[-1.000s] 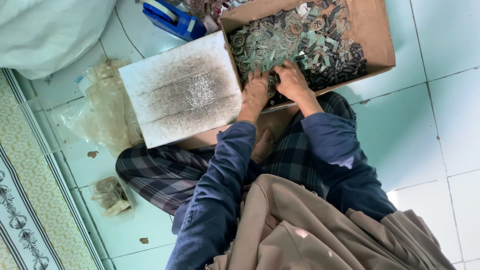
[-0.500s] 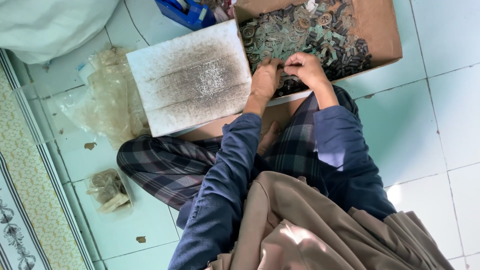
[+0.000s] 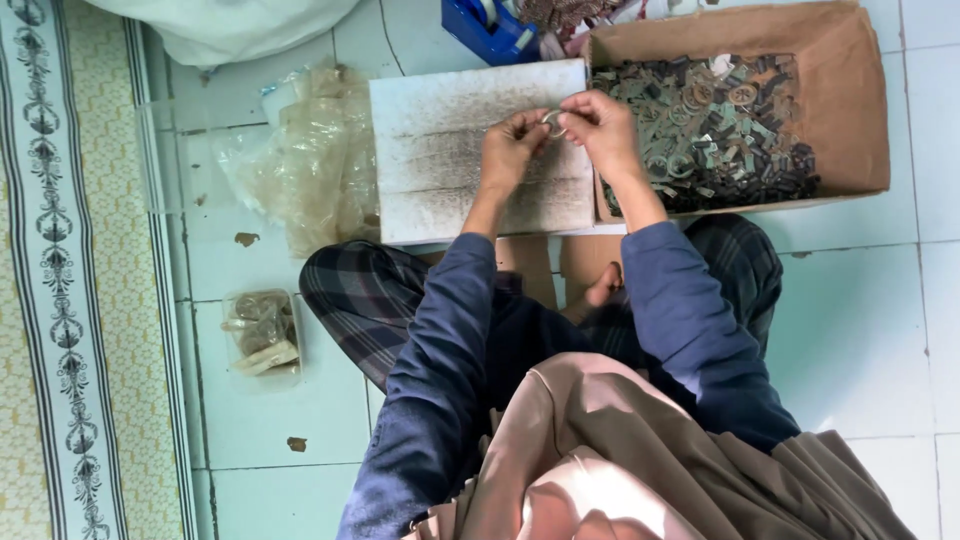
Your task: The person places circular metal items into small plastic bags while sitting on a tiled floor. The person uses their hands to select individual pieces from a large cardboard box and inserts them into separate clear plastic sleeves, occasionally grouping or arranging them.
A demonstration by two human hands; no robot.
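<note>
Both hands (image 3: 560,135) fingertip-pinched around small ring (image 3: 553,122)

Hidden and cut-off parts

The small ring (image 3: 553,122) between both hands is too small to identify; the blue box (image 3: 487,30) and white sack (image 3: 230,25) run off the top edge.

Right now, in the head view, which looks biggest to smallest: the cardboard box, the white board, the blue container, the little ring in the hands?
1. Cardboard box, slightly ahead
2. White board, nearly as large
3. Blue container, partly cut off, so unsure
4. Little ring, pinched between left hand and right hand
</note>
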